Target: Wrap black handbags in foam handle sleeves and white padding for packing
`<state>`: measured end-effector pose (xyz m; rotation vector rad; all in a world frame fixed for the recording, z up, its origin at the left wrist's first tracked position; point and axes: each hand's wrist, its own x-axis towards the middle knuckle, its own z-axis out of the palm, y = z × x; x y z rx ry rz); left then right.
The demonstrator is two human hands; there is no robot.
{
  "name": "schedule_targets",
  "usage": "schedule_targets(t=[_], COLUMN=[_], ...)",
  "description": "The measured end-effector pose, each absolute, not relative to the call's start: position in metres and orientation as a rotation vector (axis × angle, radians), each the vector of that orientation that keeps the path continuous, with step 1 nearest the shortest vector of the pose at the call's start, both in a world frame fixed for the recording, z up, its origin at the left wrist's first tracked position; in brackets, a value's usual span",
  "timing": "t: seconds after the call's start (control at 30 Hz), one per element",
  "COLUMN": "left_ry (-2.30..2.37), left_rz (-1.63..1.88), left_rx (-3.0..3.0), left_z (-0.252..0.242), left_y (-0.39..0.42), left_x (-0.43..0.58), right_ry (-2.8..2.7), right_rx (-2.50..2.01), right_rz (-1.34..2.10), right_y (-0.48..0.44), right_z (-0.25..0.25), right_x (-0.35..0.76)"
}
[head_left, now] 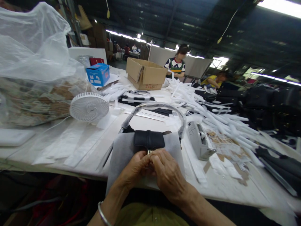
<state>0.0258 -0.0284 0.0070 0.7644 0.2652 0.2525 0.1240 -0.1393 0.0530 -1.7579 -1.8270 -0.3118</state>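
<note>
At lower centre, my left hand (136, 168) and right hand (168, 175) grip the small metal clasp (148, 152) of the black leather handbag (149, 139).

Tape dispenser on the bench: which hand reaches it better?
Right, probably: the right hand sits on the same side of the black leather handbag as the tape dispenser; the left hand is farther, across the bag.

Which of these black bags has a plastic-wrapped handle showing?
The black handbag on the grey cloth, at the person's left hand and right hand; the black bags heaped far right show none.
</note>
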Motion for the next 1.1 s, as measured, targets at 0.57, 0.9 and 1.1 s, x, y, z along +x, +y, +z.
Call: schedule_targets(t=[0.57, 0.9, 1.1], left_ry=[0.299, 0.322, 0.356], left_rz=[0.267, 0.313, 0.328], left_rx=[0.882, 0.971, 1.004], left_z=[0.014, 0.018, 0.020], left_y=[-0.036, -0.029, -0.030], left_x=[0.007, 0.001, 0.002], right_ry=[-1.381, -0.706, -0.720], right_rx=[-1.811, -1.402, -1.350], right_rz=[0.052, 0.781, 0.908], right_y=[-0.135, -0.123, -0.122], right_z=[0.050, 0.072, 0.074], right_x=[0.119, 0.118, 0.125])
